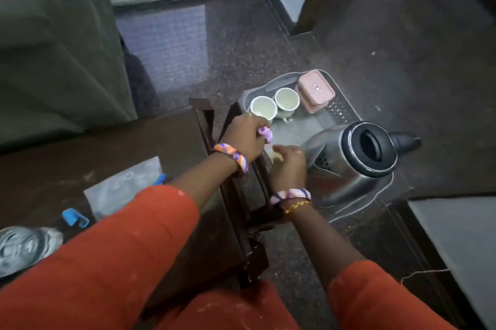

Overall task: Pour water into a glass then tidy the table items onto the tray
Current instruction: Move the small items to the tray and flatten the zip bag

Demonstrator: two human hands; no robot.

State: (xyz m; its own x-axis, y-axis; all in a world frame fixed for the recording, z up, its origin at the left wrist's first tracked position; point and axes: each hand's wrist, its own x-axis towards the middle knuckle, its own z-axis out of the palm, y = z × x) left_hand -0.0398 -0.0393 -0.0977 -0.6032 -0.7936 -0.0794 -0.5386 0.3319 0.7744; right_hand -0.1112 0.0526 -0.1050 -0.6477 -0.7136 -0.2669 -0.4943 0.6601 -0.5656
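Note:
A grey tray lies on the dark floor beside the wooden table. On it stand two white cups, a pink lidded box and a steel kettle with a black lid. My left hand hovers over the tray's near left edge, just in front of the nearer cup, with its fingers closed on a small purple object. My right hand is right beside it, next to the kettle, curled over a small pale object that is too blurred to identify.
On the table lie a grey sheet, two small blue items and a metal dish at the left edge. A dark curtain hangs at left. Furniture borders the tray at right.

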